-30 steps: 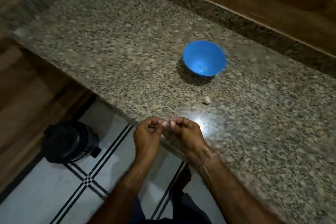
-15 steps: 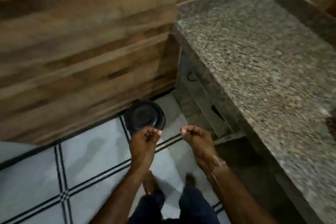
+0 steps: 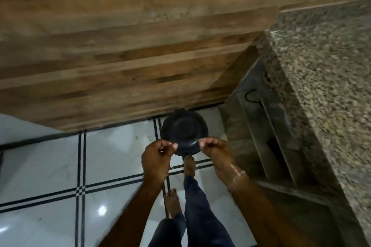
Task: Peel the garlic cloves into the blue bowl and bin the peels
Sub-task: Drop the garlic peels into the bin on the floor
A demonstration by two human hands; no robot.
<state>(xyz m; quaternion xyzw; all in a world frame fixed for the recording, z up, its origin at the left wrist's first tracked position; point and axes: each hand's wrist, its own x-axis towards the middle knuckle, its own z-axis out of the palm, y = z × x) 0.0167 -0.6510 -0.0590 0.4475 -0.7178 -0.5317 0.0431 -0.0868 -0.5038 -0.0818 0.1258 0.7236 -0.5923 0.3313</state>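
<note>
Both hands hovered above the round black plastic pedal bin (image 3: 181, 132), which stood on the floor against the brown wood-plank wall (image 3: 120, 56). The left hand (image 3: 158, 154) and the right hand (image 3: 215, 151) each had their fingers curled in with the tips pressed to the thumb, as in a pinch; whether either pinched garlic peels was too small to tell. The bin's domed lid looked closed, so anything let go then would probably have landed on it or drifted onto the glossy white floor tiles (image 3: 50, 166). A bare foot (image 3: 189, 166) stood at the bin's near edge, the pedal hidden. The speckled granite counter (image 3: 325, 86) rose just beside on the right; the blue bowl and cloves were out of view
</note>
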